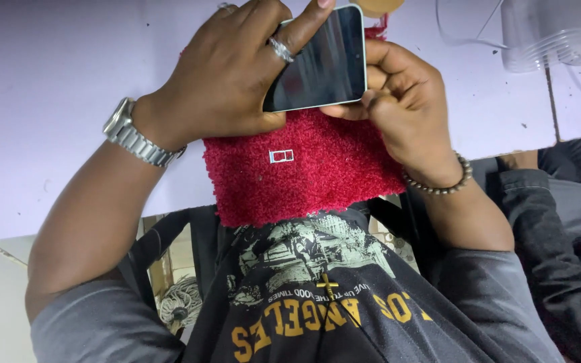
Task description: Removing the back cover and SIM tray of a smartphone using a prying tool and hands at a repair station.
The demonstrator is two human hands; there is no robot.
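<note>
A smartphone (324, 64) with a dark screen and pale frame is held over a red fuzzy cloth (304, 178). My left hand (230, 74), with a ring and a metal wristwatch, grips the phone's left side, fingers wrapped over its top edge. My right hand (405, 101), wearing a bead bracelet, pinches the phone's right lower edge. A small silver card tray (281, 156) lies on the cloth just below the phone.
The cloth lies at the near edge of a pale lilac table (55, 101). A clear plastic container (546, 33) with white cables stands at the back right. A tan round object (379, 7) peeks in at the top. Another person's dark sleeve (559, 202) is at right.
</note>
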